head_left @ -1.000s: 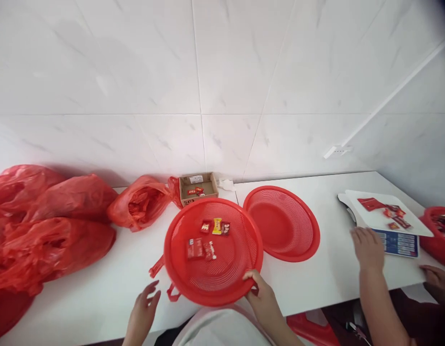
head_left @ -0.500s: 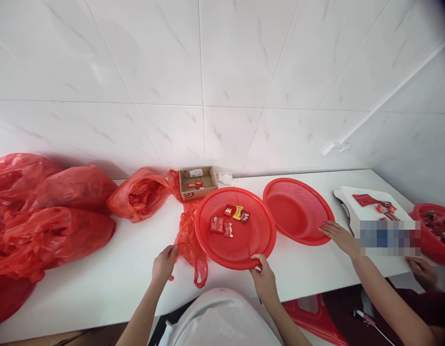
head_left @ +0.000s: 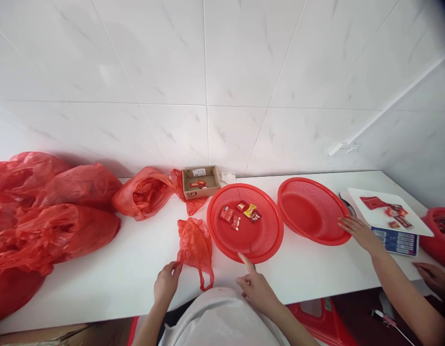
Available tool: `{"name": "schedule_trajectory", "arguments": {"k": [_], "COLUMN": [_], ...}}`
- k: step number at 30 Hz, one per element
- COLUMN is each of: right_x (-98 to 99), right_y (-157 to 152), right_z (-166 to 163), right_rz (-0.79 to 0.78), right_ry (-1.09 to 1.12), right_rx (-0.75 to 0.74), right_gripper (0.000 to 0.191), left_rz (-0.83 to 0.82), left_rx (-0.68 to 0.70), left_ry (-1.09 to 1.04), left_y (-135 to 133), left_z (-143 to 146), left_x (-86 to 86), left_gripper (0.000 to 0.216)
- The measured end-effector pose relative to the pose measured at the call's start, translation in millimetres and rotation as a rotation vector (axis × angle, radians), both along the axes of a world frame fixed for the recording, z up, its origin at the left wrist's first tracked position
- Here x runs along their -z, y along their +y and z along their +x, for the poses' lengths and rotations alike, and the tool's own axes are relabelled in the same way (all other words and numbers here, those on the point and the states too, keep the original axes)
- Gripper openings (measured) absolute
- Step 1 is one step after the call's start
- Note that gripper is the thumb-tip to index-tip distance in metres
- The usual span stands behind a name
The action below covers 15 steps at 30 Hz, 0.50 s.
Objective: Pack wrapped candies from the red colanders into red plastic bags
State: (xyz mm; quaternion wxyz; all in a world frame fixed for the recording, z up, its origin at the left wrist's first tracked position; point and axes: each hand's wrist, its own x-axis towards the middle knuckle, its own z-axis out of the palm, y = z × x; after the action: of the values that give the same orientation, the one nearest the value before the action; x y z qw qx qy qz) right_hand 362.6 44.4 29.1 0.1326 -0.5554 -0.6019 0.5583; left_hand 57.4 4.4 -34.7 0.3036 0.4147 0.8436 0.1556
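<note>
My left hand (head_left: 166, 284) pinches one handle of a small red plastic bag (head_left: 195, 240) that lies flat on the table, its other loop hanging toward me. My right hand (head_left: 258, 288) is in front of a red mesh basket (head_left: 214, 239), index finger stretched to the near rim and thumb apart, holding nothing. In that basket lie several wrapped sweets, among them a yellow one (head_left: 250, 210), a dark red one (head_left: 255, 216) and a larger red packet (head_left: 226, 214).
A co-worker's hand (head_left: 359, 231) rests on a second red basket (head_left: 305, 211). Red packets lie on a white scale (head_left: 384, 199) beyond it; a full red basin (head_left: 433, 226) stands far right. A cardboard box (head_left: 200, 193) and stuffed red bags (head_left: 81, 187) line the left.
My right hand has let go of the basket's rim and stretched out its index finger. The red bag has been drawn clear of the basket toward me by my left hand.
</note>
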Motion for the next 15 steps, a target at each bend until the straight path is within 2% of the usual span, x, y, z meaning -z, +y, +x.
{"name": "schedule_trajectory", "arguments": {"k": [4,7,9,11,13,15], "right_x": [-40.7,-51.6,-47.0,-36.5,-24.6,-14.4], "right_y": [4,11,14,16,19,21], "right_z": [-36,-77,-102,-122,-134,-141], "right_rz": [0.118,0.222,0.380,0.557,0.658,0.693], "right_ry": [0.106,0.198,0.171,0.054,-0.065,-0.125], "right_rx": [-0.102,-0.237,-0.375,-0.439,-0.424,-0.386], "right_gripper": [0.033,0.026,0.025,0.025,0.025,0.024], "left_rz": [0.079,0.129,0.175,0.216,0.241,0.245], "left_rx": [-0.017,-0.030,-0.042,-0.066,-0.096,-0.116], "left_ry": [-0.087,-0.157,-0.191,-0.207,-0.222,-0.260], "left_y": [0,2,4,4,0,-6], "left_z": [3,17,26,30,27,19], "left_x": [-37.7,-69.0,-84.5,-94.6,-100.1,-102.3], "left_gripper": [0.034,0.035,0.031,0.031,0.034,0.036]}}
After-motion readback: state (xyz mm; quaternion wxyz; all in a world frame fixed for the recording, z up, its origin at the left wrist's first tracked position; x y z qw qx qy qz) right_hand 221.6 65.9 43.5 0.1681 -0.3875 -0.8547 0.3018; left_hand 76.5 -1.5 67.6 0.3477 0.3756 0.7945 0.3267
